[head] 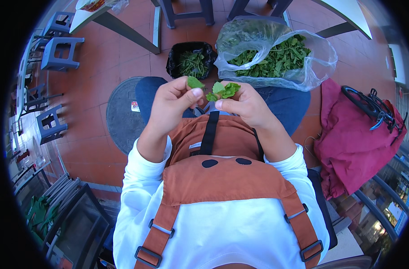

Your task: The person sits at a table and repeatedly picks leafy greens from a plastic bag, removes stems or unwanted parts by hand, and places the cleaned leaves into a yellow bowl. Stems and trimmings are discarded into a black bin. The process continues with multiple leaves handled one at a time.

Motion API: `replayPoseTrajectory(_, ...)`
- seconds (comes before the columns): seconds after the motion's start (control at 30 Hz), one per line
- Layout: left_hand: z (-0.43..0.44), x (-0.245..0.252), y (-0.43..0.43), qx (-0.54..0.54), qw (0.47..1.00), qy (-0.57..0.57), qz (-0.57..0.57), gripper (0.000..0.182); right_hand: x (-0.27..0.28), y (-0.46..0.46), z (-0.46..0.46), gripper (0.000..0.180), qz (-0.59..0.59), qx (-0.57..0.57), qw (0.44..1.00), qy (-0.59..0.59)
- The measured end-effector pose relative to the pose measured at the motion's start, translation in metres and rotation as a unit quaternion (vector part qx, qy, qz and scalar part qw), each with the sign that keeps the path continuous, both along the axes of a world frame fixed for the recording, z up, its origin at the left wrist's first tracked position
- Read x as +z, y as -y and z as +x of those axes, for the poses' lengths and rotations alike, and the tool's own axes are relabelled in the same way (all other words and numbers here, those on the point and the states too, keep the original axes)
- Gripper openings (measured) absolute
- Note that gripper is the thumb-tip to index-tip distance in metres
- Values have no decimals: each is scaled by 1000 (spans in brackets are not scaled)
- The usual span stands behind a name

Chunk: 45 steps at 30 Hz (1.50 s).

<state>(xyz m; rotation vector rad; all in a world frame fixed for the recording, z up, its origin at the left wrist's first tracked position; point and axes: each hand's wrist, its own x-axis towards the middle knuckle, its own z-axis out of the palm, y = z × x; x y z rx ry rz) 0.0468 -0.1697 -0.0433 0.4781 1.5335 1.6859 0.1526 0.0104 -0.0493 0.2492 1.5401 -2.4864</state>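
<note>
Between the thumb and fingers of my left hand (177, 102) is a single green leaf (194, 82), probably mint. My right hand (241, 104) pinches a small leafy sprig (224, 90) with toothed leaves. The two hands are close together but apart, above my lap. Just beyond them on the floor is a container lined with a black plastic bag (172, 69), holding thin green stems (193, 64). To its right lies a clear plastic bag (320, 64), its mouth spread wide, with a heap of leafy green herbs (280, 57) inside.
A round dark cover (118, 111) lies on the red tiled floor (86, 134) left of my knee. Table legs (128, 32) and plastic stools (187, 15) stand ahead. More blue-grey stools (61, 52) are at left. A dark red cloth (349, 151) covers something at right.
</note>
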Motion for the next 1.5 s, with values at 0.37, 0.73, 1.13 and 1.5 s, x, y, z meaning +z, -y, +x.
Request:
replayPoseTrajectory(0.37,-77,-46,-6,80,885,-271,-369,36,34,-15,-28,26,61,24,997,44)
replayPoseTrajectory(0.73,-25,19,-7,97,977,-180,64,22,47,0,-57,18,181,81,980,5)
replayPoseTrajectory(1.13,-7,24,0,125,986,-66,88,11,34,1,-39,23,123,15,992,-25)
replayPoseTrajectory(1.5,8,34,-6,158,962,-212,64,17,31,-1,-28,20,95,-1,995,-26)
